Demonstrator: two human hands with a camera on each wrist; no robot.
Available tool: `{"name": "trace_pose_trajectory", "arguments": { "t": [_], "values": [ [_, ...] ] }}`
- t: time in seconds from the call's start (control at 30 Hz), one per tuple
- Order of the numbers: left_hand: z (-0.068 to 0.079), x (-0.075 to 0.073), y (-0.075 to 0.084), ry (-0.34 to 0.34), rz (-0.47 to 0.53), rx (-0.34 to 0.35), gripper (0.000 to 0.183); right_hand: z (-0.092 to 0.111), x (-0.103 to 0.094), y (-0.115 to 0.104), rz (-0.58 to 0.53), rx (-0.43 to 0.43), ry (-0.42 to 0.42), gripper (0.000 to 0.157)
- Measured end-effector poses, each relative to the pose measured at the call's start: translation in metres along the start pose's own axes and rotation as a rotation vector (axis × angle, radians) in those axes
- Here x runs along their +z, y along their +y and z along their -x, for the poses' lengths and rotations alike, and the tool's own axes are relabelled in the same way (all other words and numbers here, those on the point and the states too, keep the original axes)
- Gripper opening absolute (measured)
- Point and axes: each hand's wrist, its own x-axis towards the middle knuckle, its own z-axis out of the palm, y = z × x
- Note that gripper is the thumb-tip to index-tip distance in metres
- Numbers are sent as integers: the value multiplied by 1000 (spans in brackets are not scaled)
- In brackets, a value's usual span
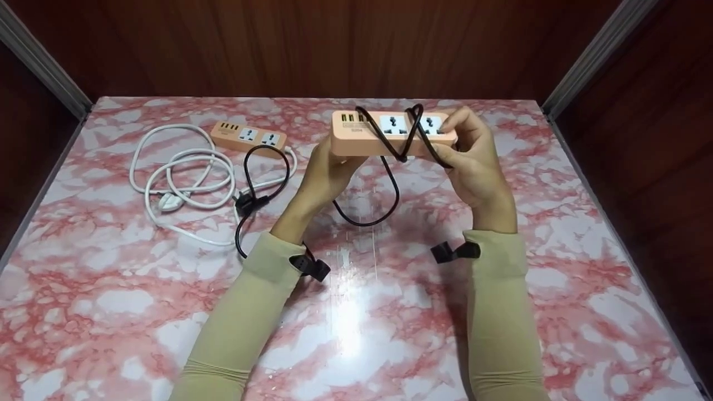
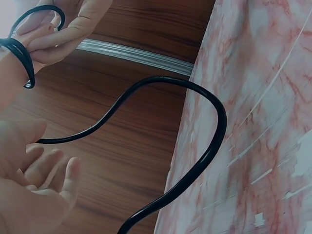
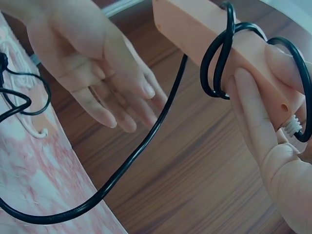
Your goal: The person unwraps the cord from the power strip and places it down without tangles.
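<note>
My right hand [image 1: 476,153] grips one end of an orange power strip [image 1: 356,146], held up above the table. A black cord [image 1: 419,125] is wound in several crossing turns round the strip. It leaves the strip's end through a ribbed collar [image 3: 292,126], beside the right hand. My left hand [image 3: 97,73] is below and left of the strip, its fingers loosely bent and apart from the strip. The free length of black cord [image 2: 200,161] passes close by the left hand's fingers and hangs in a loop; whether they touch it I cannot tell.
A second orange power strip [image 1: 239,143] lies at the back left of the table [image 1: 418,345]. Its white cord [image 1: 146,203] is loosely coiled, with a white plug [image 1: 172,201]. A black plug [image 1: 245,204] lies beside it. Dark wooden panels [image 1: 323,50] enclose the table.
</note>
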Motion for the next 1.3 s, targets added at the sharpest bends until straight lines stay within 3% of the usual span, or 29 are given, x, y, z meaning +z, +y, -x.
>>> {"name": "trace_pose_trajectory", "arguments": {
  "t": [0.13,0.37,0.57,0.83,1.1,1.3],
  "values": [
    [1,2,0,-8,41,-32,48,0,-1,0,-25,-4,-9,29],
    [-3,-1,-1,101,-51,-31,47,1,-1,0,-29,-8,-3,29],
    [-4,-7,3,140,2,-100,46,1,-1,0,-38,-8,-2,28],
    [-7,-17,7,193,-2,-51,12,2,-5,-2,-46,-5,-13,29],
    [-5,-29,14,229,-70,13,22,1,-8,-1,-24,-9,-15,28],
    [-5,-37,21,240,11,27,23,1,-9,0,5,-5,-11,28]
  ]
}}
